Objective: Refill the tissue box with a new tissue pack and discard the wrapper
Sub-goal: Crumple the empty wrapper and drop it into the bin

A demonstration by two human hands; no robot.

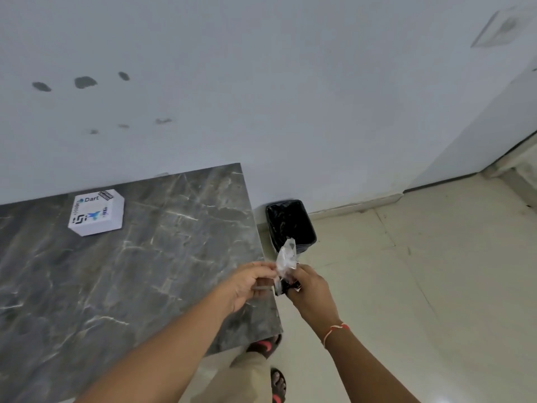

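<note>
Wrapper (286,257) is in both my hands, crumpled, clear film with a dark printed bit at the bottom. It sits between the two hands, top end sticking up past the fingers. Right hand (308,289) is clenched round the lower part; left hand (252,282) pinches the side of it with the fingertips.

Handling guess: near weightless, soft, springy film. Likely to unfold if I loosen, and slick. Best to ball it tight in one fist, hold the bulk and not a loose edge.

Bin (290,225), black liner, open top, is on the floor just beyond the hands, slightly right of the bench (145,257) edge. Hands are over the bench corner, not yet over the bin.

Tissue box (97,212), white with printed logos, is on the bench well off to the left and beyond the left hand, near the wall. Can't tell from here whether it's refilled.

Count: one wrapper, one bin, one box, two hands.
</note>
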